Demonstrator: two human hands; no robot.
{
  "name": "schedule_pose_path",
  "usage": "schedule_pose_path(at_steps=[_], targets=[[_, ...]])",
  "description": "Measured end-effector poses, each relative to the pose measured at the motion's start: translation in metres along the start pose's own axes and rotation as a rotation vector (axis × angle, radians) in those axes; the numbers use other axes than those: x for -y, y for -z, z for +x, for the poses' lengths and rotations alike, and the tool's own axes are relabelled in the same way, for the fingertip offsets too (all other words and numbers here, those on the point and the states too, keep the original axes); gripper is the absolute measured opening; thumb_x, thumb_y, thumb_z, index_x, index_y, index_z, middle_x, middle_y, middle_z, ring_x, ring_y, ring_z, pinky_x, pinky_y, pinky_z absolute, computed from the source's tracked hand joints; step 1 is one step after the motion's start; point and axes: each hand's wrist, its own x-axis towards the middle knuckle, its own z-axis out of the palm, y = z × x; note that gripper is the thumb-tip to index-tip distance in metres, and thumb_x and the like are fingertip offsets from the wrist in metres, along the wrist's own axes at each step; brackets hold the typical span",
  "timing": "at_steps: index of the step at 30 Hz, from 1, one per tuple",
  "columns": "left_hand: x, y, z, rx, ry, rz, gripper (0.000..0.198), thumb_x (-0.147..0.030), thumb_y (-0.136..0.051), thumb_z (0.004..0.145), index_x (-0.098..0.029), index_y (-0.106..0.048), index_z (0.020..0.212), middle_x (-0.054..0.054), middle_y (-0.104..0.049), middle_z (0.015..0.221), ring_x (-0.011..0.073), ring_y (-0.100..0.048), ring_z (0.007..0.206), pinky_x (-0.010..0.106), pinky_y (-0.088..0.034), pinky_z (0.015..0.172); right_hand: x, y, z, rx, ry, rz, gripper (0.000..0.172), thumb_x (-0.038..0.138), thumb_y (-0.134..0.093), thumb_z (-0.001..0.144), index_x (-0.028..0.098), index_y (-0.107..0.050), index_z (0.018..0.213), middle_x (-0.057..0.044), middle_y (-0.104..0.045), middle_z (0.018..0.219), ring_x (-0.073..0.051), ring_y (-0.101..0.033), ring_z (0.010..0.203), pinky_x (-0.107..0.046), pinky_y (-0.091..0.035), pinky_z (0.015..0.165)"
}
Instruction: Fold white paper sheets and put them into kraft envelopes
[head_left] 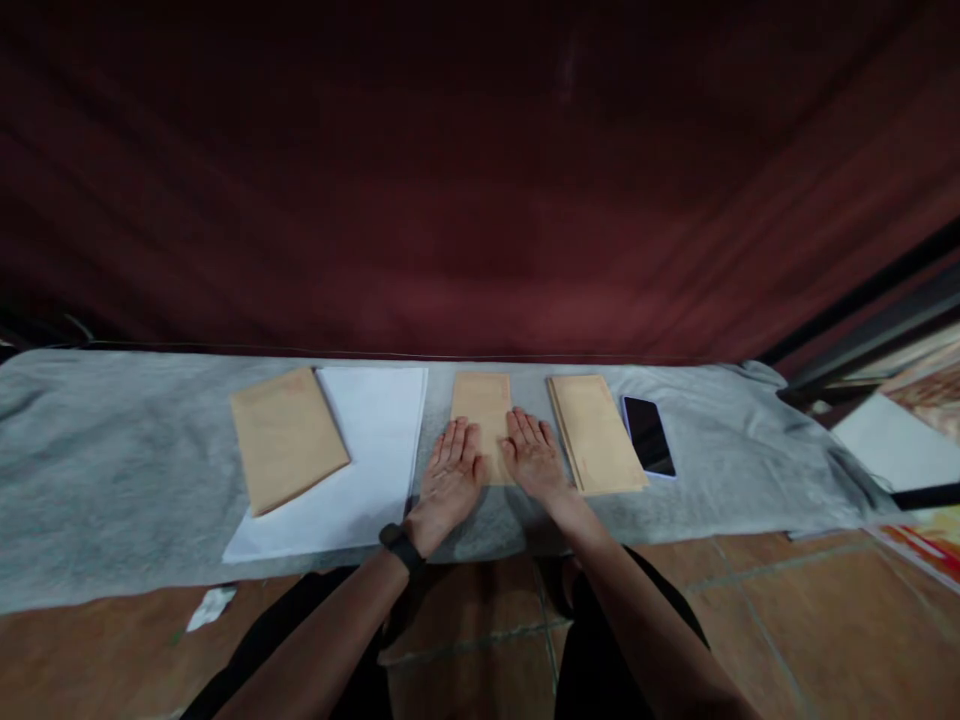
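Observation:
A brown paper envelope lies flat in front of me on the grey cloth. My left hand rests palm down along its left edge, fingers stretched out. On the opposite edge lies my right hand, also flat with the fingers extended. Just right of that hand is a small stack of brown envelopes. To the left, a sheaf of white paper sits slightly skewed, and a larger brown envelope or folded brown paper overlaps its left side.
A phone with a dark screen lies beside the right-hand stack. The grey cloth covers a long, low surface. A dark red curtain hangs behind it. Below is a tiled floor with a white scrap on it.

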Motion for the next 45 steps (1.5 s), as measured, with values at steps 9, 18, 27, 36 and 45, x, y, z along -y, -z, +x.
schedule_pose_path(at_steps=[9, 18, 27, 36, 45], targets=[[-0.002, 0.004, 0.003, -0.062, 0.023, 0.031, 0.059, -0.037, -0.036, 0.102, -0.015, -0.036, 0.157, 0.011, -0.027, 0.167, 0.0311, -0.019, 0.156, 0.053, -0.019, 0.127, 0.002, 0.024, -0.003, 0.028, -0.118, 0.104, 0.042, 0.023, -0.047, 0.099, 0.014, -0.060, 0.138, -0.017, -0.064, 0.134, -0.030, -0.057, 0.122, -0.042, -0.044, 0.105], [-0.008, 0.007, 0.000, 0.035, -0.096, -0.023, 0.057, -0.037, -0.033, 0.103, -0.024, -0.033, 0.159, 0.003, -0.029, 0.167, 0.0258, -0.015, 0.157, 0.055, -0.011, 0.128, -0.007, 0.017, 0.005, 0.120, -0.245, 0.345, 0.027, 0.020, -0.051, 0.097, 0.020, -0.076, 0.107, -0.008, -0.078, 0.098, -0.021, -0.074, 0.090, -0.027, -0.053, 0.080], [-0.009, 0.008, 0.002, 0.055, -0.072, -0.031, 0.063, -0.048, -0.034, 0.103, -0.021, -0.031, 0.159, 0.006, -0.026, 0.168, 0.0281, -0.016, 0.157, 0.054, -0.014, 0.128, -0.008, 0.016, 0.013, 0.122, -0.375, 0.564, 0.020, 0.019, -0.057, 0.093, 0.016, -0.071, 0.107, -0.007, -0.078, 0.097, -0.019, -0.075, 0.085, -0.026, -0.056, 0.074], [-0.013, 0.010, 0.004, 0.061, -0.054, -0.006, 0.062, -0.047, -0.033, 0.104, -0.019, -0.030, 0.160, 0.007, -0.024, 0.168, 0.0297, -0.017, 0.157, 0.057, -0.018, 0.127, 0.000, 0.017, 0.019, 0.198, -0.356, 0.821, 0.036, 0.009, -0.055, 0.082, 0.019, -0.065, 0.115, -0.002, -0.079, 0.092, -0.018, -0.075, 0.079, -0.025, -0.056, 0.070], [-0.014, 0.005, 0.003, 0.038, -0.131, 0.031, 0.060, -0.047, -0.043, 0.102, -0.026, -0.036, 0.157, 0.007, -0.029, 0.167, 0.0341, -0.022, 0.155, 0.065, -0.022, 0.123, 0.007, 0.037, 0.013, 0.203, -0.318, 0.272, 0.020, 0.021, -0.051, 0.099, 0.018, -0.064, 0.114, -0.010, -0.077, 0.100, -0.022, -0.074, 0.092, -0.029, -0.054, 0.080]])
